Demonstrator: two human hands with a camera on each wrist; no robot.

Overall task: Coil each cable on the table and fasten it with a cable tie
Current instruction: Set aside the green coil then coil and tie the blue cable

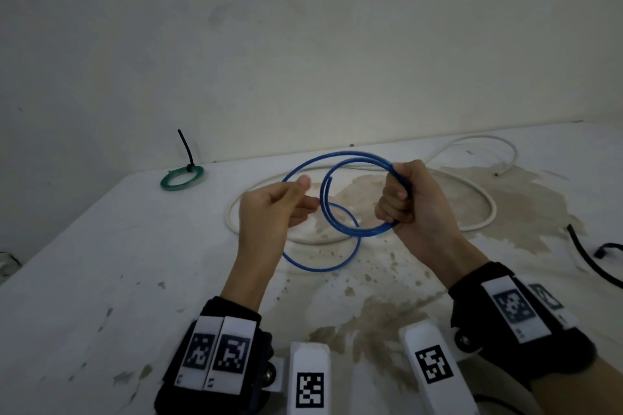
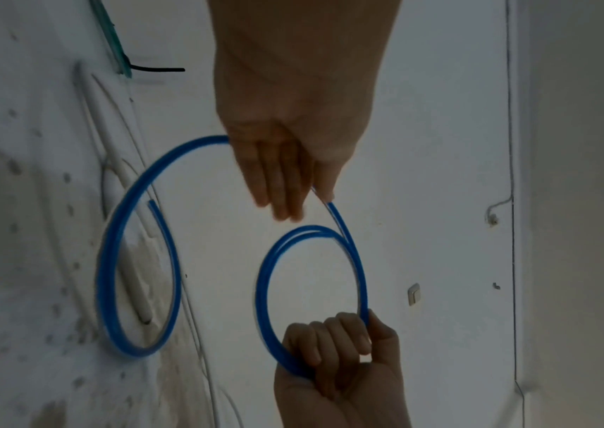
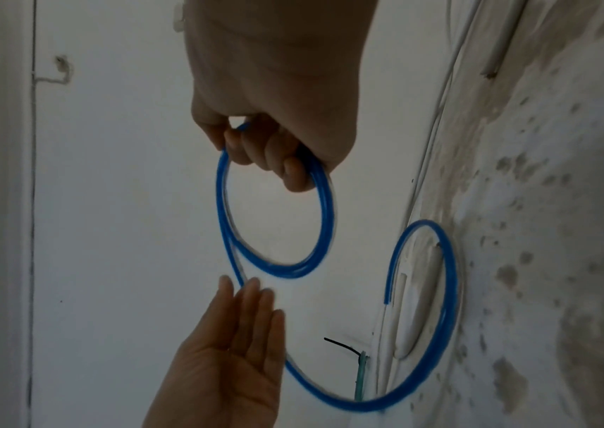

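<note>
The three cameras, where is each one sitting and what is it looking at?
Head: worn on the head, looks down at the table; both forearms show.
Left wrist: looks along the left hand, straight fingers touching the blue cable.
Right wrist: looks along the right hand, gripping the blue coil.
Shared: all show both hands, the blue cable, the white cable and the green coil.

R hand [image 1: 409, 199] fisted, fingers curled tight – L hand [image 1: 274, 209] fingers straight, thumb up.
</note>
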